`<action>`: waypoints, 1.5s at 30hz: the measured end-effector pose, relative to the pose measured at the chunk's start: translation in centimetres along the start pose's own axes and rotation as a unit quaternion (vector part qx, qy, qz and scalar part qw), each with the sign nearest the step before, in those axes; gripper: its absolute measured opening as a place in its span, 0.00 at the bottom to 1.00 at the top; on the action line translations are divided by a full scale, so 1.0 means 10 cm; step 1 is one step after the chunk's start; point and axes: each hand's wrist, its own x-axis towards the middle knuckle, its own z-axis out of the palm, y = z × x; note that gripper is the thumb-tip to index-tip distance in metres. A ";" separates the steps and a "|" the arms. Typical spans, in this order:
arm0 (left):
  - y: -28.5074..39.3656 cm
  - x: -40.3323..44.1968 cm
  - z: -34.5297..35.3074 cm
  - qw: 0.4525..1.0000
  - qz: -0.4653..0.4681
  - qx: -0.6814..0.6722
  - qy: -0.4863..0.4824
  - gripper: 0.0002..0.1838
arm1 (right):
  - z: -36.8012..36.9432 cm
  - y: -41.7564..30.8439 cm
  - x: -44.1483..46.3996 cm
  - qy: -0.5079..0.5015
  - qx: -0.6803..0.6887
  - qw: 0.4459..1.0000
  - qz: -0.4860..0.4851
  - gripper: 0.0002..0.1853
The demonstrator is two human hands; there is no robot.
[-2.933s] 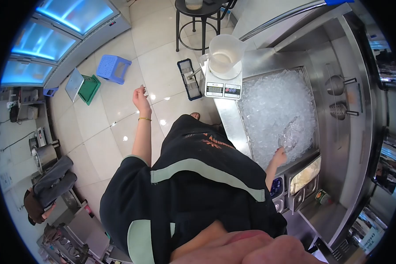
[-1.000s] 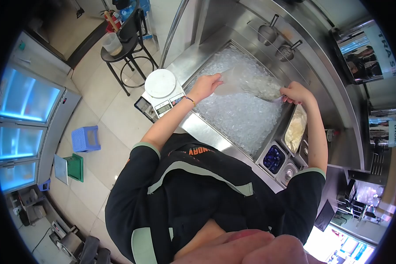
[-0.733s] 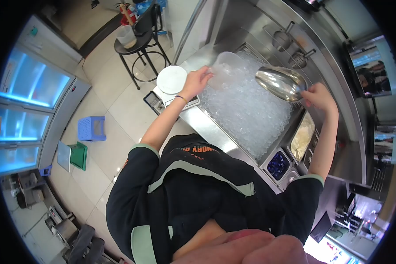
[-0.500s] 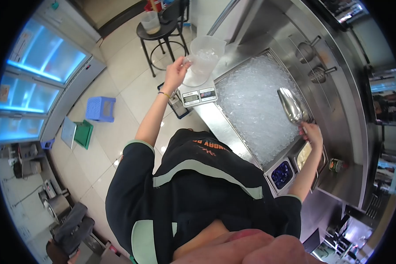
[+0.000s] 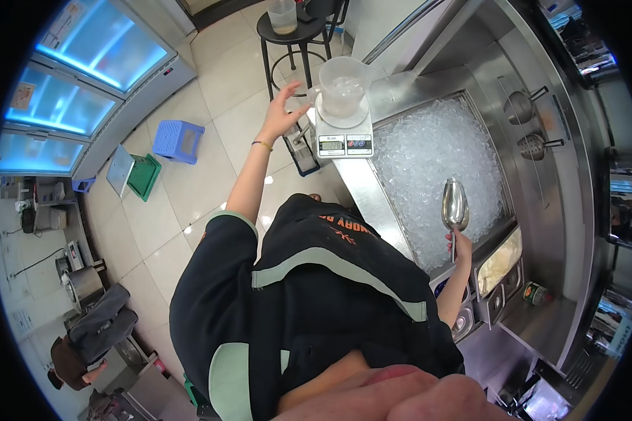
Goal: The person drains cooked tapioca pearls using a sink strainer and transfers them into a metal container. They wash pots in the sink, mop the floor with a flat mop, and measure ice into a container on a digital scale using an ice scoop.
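Note:
My left hand (image 5: 286, 112) is open, its fingers spread beside the handle of a clear plastic measuring jug (image 5: 344, 91). Some ice shows inside the jug, which stands on a white digital kitchen scale (image 5: 345, 144). My right hand (image 5: 461, 245) is wrapped round the handle of a shiny metal ice scoop (image 5: 455, 203). The scoop's bowl lies over the ice cubes (image 5: 421, 158) that fill a steel bin; whether it touches them I cannot tell.
Steel containers (image 5: 500, 266), one with pale contents, stand right of my right arm. Two strainers (image 5: 532, 146) hang on the steel wall. A black stool (image 5: 295, 31) bears another jug. A blue plastic stool (image 5: 178, 142) stands on the floor. Another person (image 5: 70, 361) is at the lower left.
My left hand has let go of the jug's handle, and the jug now rests on the scale. My right hand has brought the scoop from the bin's right side toward me and left.

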 end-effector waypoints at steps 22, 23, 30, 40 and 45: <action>-1.01 -1.36 -0.66 0.911 -0.412 0.021 -0.027 0.21 | 0.57 0.00 -0.37 0.077 -0.272 0.957 -0.067 0.23; -0.98 -1.35 -0.64 0.911 -0.411 0.027 -0.024 0.20 | 0.65 0.16 -0.28 0.104 -0.249 0.958 -0.098 0.23; -0.82 -1.24 -0.51 0.908 -0.411 0.030 -0.077 0.22 | 0.74 0.71 -0.22 0.174 -0.029 0.968 -0.177 0.20; -0.85 -0.99 -0.48 0.936 -0.350 -0.025 -0.023 0.20 | 0.57 -0.85 -0.92 0.050 -0.060 0.955 -0.285 0.18; -0.39 -0.51 -0.28 0.975 -0.211 -0.046 0.057 0.16 | 0.75 -1.99 -1.11 -0.074 -0.125 0.933 -0.329 0.18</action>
